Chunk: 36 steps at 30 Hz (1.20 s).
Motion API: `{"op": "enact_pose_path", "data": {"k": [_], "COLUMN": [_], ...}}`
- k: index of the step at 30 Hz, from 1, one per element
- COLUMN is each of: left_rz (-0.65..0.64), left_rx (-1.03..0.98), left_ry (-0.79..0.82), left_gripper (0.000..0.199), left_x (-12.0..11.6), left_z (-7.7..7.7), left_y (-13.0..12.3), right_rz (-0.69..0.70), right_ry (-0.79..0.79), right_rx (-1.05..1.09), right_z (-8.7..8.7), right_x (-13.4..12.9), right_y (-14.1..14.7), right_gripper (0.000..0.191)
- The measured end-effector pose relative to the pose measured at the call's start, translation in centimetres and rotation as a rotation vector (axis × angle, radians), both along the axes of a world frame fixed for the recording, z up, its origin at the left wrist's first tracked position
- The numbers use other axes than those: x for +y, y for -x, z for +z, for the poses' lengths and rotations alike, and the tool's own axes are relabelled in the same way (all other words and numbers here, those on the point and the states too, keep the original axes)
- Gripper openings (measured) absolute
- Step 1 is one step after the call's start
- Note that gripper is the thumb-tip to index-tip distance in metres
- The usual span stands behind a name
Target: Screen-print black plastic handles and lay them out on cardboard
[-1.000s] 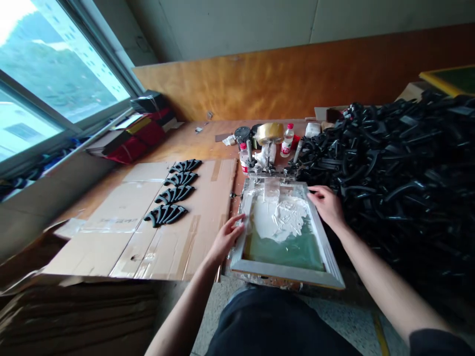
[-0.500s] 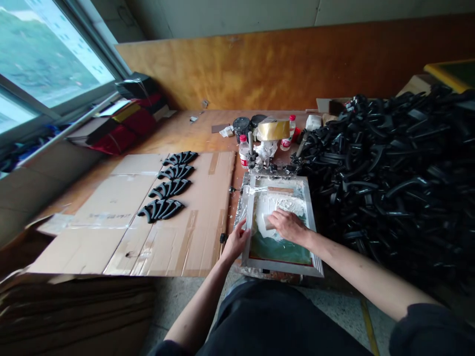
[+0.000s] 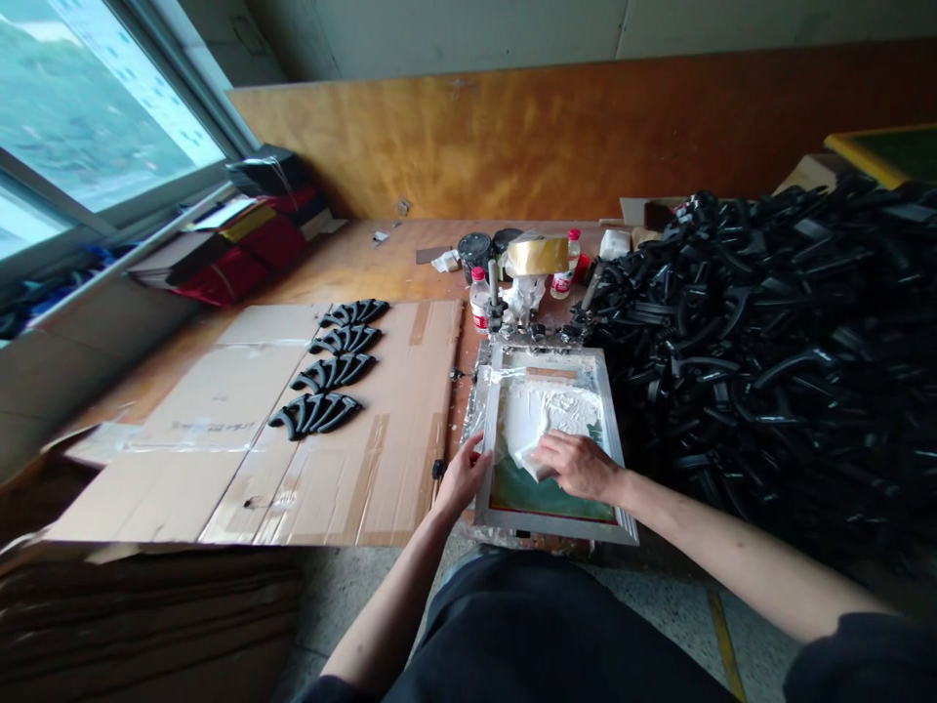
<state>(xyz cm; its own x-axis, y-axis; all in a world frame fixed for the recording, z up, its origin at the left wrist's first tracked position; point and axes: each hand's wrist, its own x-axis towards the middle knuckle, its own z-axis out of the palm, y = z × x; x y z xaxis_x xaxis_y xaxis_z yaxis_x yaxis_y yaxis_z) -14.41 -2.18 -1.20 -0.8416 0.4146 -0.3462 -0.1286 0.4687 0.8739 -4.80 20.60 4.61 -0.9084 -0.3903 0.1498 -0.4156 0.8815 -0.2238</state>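
Note:
In front of me lies a screen printing frame with a metal rim and a green mesh. Thick white ink covers the upper and middle mesh. My right hand is closed around a small ink-coated squeegee, which is tilted against the mesh at the ink's lower edge. Its grip is partly hidden by my fingers. My left hand grips the frame's left rim, fingers curled at the edge. A wooden strip lies across the top of the frame, below the metal clamps.
Left of the frame, several rows of black curved parts lie on flattened cardboard. A large heap of black parts rises at the right. Behind the frame stand bottles, a tape roll and a black tub.
My right hand has drawn the squeegee down the mesh towards me, and the white ink now reaches lower. My left hand has stayed at the frame's left rim.

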Motion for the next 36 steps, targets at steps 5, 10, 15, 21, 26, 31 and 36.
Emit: {"op": "enact_pose_path", "data": {"k": [5, 10, 15, 21, 26, 31, 36], "left_rz": [-0.015, 0.024, 0.135, 0.076, 0.159, -0.058, 0.189], "left_rx": [-0.049, -0.128, -0.060, -0.012, -0.173, -0.747, -0.447], "left_ry": [-0.070, -0.299, -0.517, -0.743, -0.701, -0.419, -0.162], "left_gripper": [0.064, 0.062, 0.059, 0.057, 0.060, 0.062, 0.045], "left_x": [-0.2, 0.0, 2.5, 6.2, 5.7, 3.5, -1.3], "left_z": [1.8, 7.4, 13.2, 16.8, 14.4, 7.7, 3.0], "left_y": [-0.1, 0.2, 2.3, 5.1, 1.8, -5.1, -3.0], "right_rz": [-0.282, -0.602, -0.935, -0.623, -0.633, -0.515, -0.309], "right_ry": [0.105, 0.260, 0.404, 0.273, 0.000, 0.157, 0.212], "right_rx": [0.055, 0.152, 0.179, 0.014, -0.123, -0.052, -0.084], "right_z": [2.6, 5.5, 2.9, -4.1, -4.4, -1.7, -2.1], "right_x": [1.5, 8.1, 14.5, 6.3, 0.1, -5.2, 0.1], "right_y": [5.2, 8.4, 3.9, 0.9, 1.2, 0.0, -2.2], "right_gripper": [0.038, 0.052, 0.045, 0.030, 0.012, 0.011, 0.027]}}
